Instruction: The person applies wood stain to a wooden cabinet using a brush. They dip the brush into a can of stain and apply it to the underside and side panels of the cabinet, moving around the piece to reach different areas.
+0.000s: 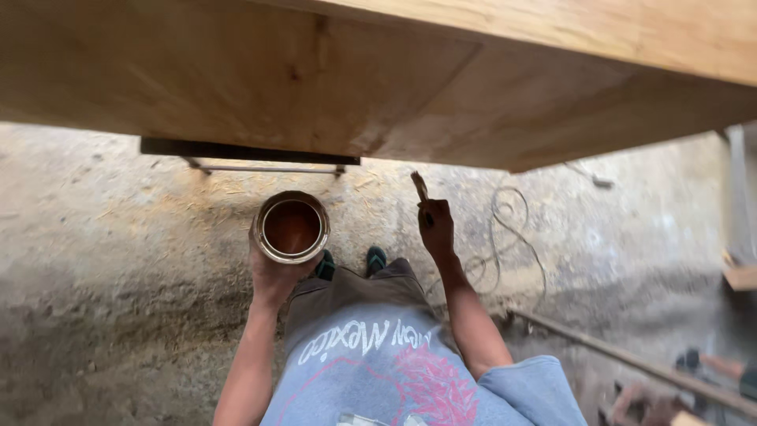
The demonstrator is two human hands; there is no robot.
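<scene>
Head view, looking straight down past the person's own torso. Left hand cups a round metal can from below, fingers wrapped around its lower wall; can upright, open, holding reddish-brown liquid. Right hand closed around the handle of a small brush, bristle end raised toward the lower edge of a wooden panel that fills the top of frame. Brush tip just short of that edge; contact cannot be told. Can sits below the panel edge, well apart from the brush. Open dirt floor to the left. To the right: loose wire loop, a long metal rod.
</scene>
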